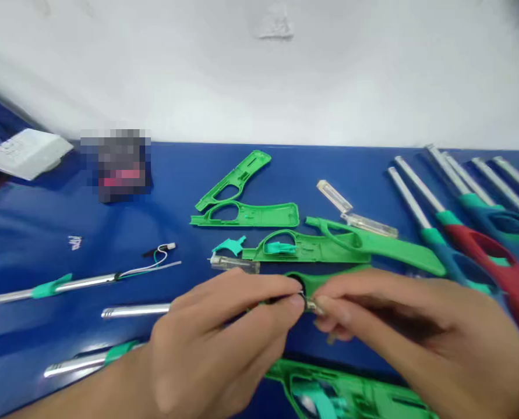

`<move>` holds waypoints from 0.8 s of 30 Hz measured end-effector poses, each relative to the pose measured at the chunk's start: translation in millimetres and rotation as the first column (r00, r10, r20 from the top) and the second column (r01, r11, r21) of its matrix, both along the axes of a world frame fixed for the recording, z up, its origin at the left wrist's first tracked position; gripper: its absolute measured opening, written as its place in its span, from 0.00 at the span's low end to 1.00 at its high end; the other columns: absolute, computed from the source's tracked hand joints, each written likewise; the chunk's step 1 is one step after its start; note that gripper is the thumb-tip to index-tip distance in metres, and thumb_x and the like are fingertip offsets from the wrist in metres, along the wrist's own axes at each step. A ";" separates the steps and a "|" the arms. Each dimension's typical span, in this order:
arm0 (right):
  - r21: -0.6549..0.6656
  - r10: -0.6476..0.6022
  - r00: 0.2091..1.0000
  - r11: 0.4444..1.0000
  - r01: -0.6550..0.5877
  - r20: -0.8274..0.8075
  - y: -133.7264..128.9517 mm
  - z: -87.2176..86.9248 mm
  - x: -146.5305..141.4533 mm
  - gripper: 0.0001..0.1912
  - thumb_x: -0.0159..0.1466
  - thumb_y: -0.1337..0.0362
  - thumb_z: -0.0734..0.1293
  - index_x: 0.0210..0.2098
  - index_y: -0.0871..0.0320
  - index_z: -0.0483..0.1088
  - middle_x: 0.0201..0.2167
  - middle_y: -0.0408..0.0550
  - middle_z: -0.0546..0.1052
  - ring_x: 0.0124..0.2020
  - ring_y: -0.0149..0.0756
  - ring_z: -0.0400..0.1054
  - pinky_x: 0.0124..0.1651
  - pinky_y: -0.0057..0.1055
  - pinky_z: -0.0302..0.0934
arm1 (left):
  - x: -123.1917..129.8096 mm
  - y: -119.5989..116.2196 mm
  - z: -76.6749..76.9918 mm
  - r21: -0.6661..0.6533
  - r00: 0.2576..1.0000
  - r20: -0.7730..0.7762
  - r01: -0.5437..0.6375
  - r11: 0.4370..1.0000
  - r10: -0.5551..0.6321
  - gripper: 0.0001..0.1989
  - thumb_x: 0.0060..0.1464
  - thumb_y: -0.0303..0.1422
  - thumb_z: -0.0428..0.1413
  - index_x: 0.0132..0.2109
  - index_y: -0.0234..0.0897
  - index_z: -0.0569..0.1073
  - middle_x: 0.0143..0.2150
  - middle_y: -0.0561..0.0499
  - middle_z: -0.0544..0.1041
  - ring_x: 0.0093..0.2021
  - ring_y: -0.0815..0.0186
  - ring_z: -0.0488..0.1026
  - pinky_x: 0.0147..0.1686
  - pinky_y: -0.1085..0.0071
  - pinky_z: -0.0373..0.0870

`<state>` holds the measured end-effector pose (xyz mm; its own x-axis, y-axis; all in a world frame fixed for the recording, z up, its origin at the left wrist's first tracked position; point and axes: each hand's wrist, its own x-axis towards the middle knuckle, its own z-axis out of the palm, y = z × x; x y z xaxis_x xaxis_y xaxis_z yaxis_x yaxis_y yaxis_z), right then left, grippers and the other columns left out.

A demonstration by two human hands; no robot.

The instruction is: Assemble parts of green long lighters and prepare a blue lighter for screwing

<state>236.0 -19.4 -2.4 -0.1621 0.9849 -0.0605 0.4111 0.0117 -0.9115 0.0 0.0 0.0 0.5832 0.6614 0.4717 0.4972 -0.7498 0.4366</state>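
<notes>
My left hand (224, 337) is closed, thumb and forefinger pinched on a small dark part at the centre. Opposite it, my right hand (399, 326) pinches a small metallic piece (315, 307) that meets the dark part. Behind the fingertips lies a green handle piece (311, 282), partly hidden. Below the hands is an open green shell (364, 387) with a teal part (314, 401) in it. A clear tank (235, 265) and a teal trigger (229, 245) lie just beyond my left hand. A silver tube (134, 311) runs partly behind that hand.
More green shells (259, 215) lie beyond the hands, with clear tanks (370, 225) to their right. Lighters with blue and red handles (495, 256) line the right side. At left are a wired tube (84, 284), a white packet (27, 152) and a blurred dark object (123, 166).
</notes>
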 end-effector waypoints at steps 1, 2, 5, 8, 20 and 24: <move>0.002 -0.012 1.000 1.000 0.012 0.000 -0.5 1.1 0.5 0.06 0.71 0.55 0.75 0.37 0.38 0.86 0.31 0.30 0.88 0.28 0.26 0.83 0.33 0.12 0.75 | -0.8 0.3 -1.9 0.002 1.000 0.002 -0.002 1.000 0.002 0.10 0.71 0.22 0.59 0.49 0.39 0.83 0.50 0.54 0.88 0.44 0.72 0.87 0.53 0.80 0.83; 0.007 -0.021 1.000 1.000 0.021 0.001 -1.0 2.1 1.0 0.06 0.71 0.54 0.75 0.38 0.38 0.86 0.31 0.31 0.88 0.28 0.27 0.83 0.34 0.12 0.75 | -1.5 0.6 -3.5 0.004 1.000 0.003 -0.004 1.000 0.004 0.10 0.71 0.22 0.58 0.49 0.40 0.83 0.50 0.54 0.88 0.43 0.71 0.87 0.53 0.79 0.83; 0.032 -0.032 0.999 0.999 0.032 0.010 -2.4 1.8 2.4 0.05 0.71 0.54 0.75 0.39 0.38 0.87 0.31 0.32 0.88 0.28 0.29 0.84 0.34 0.14 0.76 | -2.4 0.5 -6.3 0.006 1.000 0.000 0.003 1.000 -0.003 0.11 0.71 0.22 0.58 0.50 0.39 0.83 0.50 0.53 0.88 0.43 0.70 0.87 0.52 0.77 0.84; 0.069 -0.011 0.999 0.998 0.008 0.043 -3.8 -2.3 4.5 0.04 0.71 0.55 0.76 0.40 0.38 0.86 0.32 0.31 0.88 0.28 0.30 0.84 0.34 0.16 0.77 | -2.7 -0.8 -6.1 0.004 1.000 -0.013 0.019 1.000 -0.019 0.11 0.72 0.22 0.57 0.52 0.38 0.83 0.51 0.52 0.88 0.43 0.70 0.87 0.50 0.78 0.85; 0.369 -0.009 0.952 0.923 -0.110 0.307 -3.6 -1.5 1.9 0.10 0.75 0.60 0.69 0.39 0.48 0.83 0.33 0.33 0.89 0.28 0.29 0.84 0.37 0.14 0.77 | -9.9 4.3 -11.4 0.008 0.983 -0.093 0.157 0.988 -0.155 0.18 0.69 0.18 0.52 0.56 0.35 0.82 0.56 0.52 0.86 0.50 0.70 0.81 0.59 0.77 0.78; 0.380 0.030 0.938 0.910 -0.169 0.345 -6.8 -4.1 5.5 0.08 0.76 0.61 0.69 0.42 0.49 0.81 0.36 0.36 0.89 0.31 0.31 0.85 0.39 0.17 0.79 | -10.8 2.5 -11.6 0.000 0.985 -0.080 0.153 0.988 -0.153 0.16 0.72 0.21 0.51 0.55 0.36 0.82 0.55 0.52 0.86 0.49 0.70 0.82 0.57 0.78 0.79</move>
<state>241.5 -26.2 -6.5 -0.3001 0.9160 0.2662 0.6595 0.4009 -0.6360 -10.8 2.5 -11.6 0.7134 0.5587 0.4230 0.4094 -0.8222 0.3955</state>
